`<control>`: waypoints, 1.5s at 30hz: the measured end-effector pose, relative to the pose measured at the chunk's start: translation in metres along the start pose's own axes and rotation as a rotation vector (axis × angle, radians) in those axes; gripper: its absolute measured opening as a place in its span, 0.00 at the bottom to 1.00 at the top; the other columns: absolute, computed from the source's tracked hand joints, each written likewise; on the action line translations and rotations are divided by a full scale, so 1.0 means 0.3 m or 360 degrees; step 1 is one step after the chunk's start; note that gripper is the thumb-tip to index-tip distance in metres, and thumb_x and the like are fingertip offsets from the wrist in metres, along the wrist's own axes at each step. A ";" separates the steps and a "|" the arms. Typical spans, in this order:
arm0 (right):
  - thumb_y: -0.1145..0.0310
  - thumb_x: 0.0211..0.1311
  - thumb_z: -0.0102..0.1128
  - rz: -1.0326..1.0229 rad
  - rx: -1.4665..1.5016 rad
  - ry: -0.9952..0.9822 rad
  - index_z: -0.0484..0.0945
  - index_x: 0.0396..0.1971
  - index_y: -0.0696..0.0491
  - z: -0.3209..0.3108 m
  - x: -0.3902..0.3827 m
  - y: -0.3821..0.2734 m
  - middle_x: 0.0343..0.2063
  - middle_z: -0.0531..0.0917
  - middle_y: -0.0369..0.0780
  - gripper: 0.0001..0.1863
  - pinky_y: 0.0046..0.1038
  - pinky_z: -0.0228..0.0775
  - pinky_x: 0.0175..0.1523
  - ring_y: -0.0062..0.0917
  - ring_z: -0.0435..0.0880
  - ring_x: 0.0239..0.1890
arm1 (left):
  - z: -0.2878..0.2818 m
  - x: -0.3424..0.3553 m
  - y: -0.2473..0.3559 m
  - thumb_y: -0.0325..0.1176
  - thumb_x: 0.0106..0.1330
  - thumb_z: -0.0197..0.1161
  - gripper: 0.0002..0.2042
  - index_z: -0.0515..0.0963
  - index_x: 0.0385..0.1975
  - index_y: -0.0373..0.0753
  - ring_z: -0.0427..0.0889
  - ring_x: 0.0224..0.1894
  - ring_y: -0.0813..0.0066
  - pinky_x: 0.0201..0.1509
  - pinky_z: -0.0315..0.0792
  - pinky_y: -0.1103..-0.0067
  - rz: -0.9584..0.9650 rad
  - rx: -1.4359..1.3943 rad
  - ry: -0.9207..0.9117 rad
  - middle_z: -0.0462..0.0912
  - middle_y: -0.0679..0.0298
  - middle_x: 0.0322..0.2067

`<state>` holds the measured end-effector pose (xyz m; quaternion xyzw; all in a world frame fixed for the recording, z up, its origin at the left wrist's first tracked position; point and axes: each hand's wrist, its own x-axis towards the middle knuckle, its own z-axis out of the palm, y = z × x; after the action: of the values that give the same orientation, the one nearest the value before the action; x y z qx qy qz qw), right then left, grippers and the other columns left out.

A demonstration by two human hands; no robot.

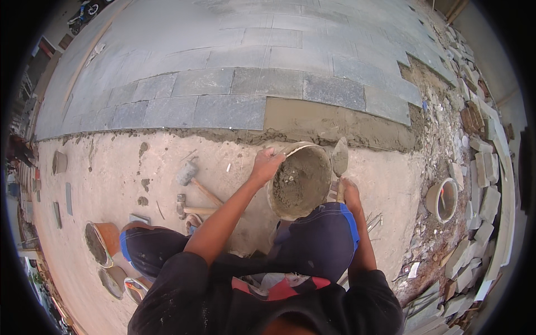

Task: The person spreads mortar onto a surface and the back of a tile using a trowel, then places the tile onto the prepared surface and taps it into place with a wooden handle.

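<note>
My left hand (268, 165) grips the rim of a mortar-caked bucket (300, 181), tilted so its inside faces up toward me. Wet grey mortar coats its walls and bottom. In my right hand (350, 192) is the wooden handle of a trowel (340, 158), its blade pointing away from me just beside the bucket's right rim. Grey mortar covers the blade. Beyond the bucket lies a smoothed strip of mortar bed (324, 119), bordering rows of grey stone paving slabs (229, 114).
A mallet (187, 174) and a hammer (181, 206) lie on the floor left of my arm. Several buckets stand at lower left, including an orange one (110, 237). On the right are a white bucket (442, 200), rubble and stacked stone pieces (489, 204).
</note>
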<state>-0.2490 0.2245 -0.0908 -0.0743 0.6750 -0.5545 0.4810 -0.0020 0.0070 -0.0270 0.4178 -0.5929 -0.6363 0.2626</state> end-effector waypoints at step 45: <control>0.67 0.52 0.70 -0.1248 -0.2645 -0.0778 0.75 0.47 0.69 0.540 -0.079 -0.320 0.35 0.81 0.59 0.26 0.41 0.72 0.43 0.54 0.81 0.36 | -1.715 -0.758 -0.128 0.45 0.50 0.71 0.35 0.71 0.56 0.31 0.76 0.56 0.49 0.60 0.71 0.65 -0.0562 0.1536 0.1031 0.78 0.44 0.52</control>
<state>-0.1595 0.0941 0.0140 -0.7279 0.6610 0.0120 0.1818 0.5547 -0.0735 0.0126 0.7542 -0.6262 -0.1701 0.1011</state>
